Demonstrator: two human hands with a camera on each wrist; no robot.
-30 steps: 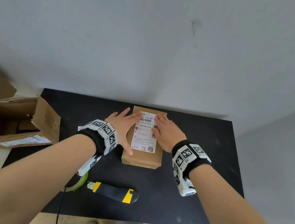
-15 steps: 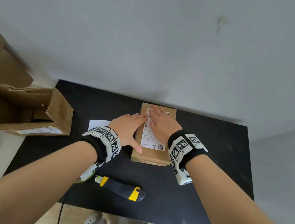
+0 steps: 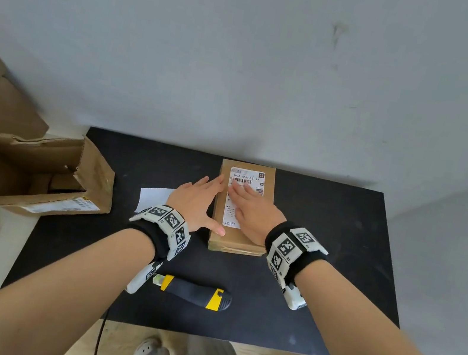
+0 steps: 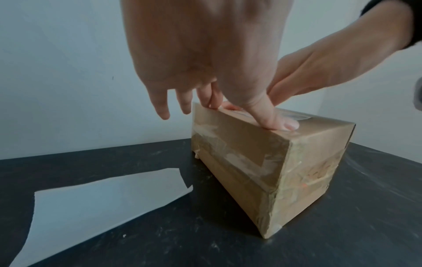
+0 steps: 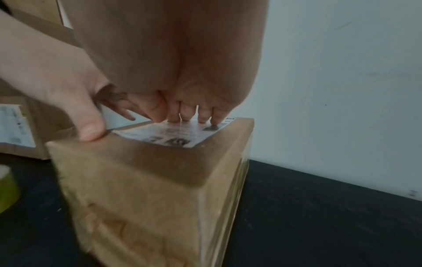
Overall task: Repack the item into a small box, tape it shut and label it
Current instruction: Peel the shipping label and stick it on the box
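A small brown cardboard box [image 3: 263, 217] [image 4: 251, 162] [image 5: 148, 189], taped along its seams, stands on the black table [image 3: 322, 255]. A white shipping label [image 3: 244, 176] [image 5: 173, 137] is stuck on its top. My left hand [image 3: 197, 202] [image 4: 205, 63] lies flat along the box's left edge, thumb [image 4: 271, 117] pressed on the top near the front corner. My right hand [image 3: 252, 208] [image 5: 171, 72] lies flat on the label, its fingertips [image 5: 194, 117] pressing the paper down. Neither hand grips anything.
A white backing sheet [image 3: 154, 197] [image 4: 91, 204] lies left of the box. A black-and-yellow utility knife [image 3: 193, 292] lies near the front edge. A larger open cardboard box [image 3: 33, 173] sits at the left. A green tape roll [image 5: 6, 187] shows at the left.
My right hand slid toward me down the label, uncovering its barcode end. The left hand stayed at the box's left edge. The head view shifted.
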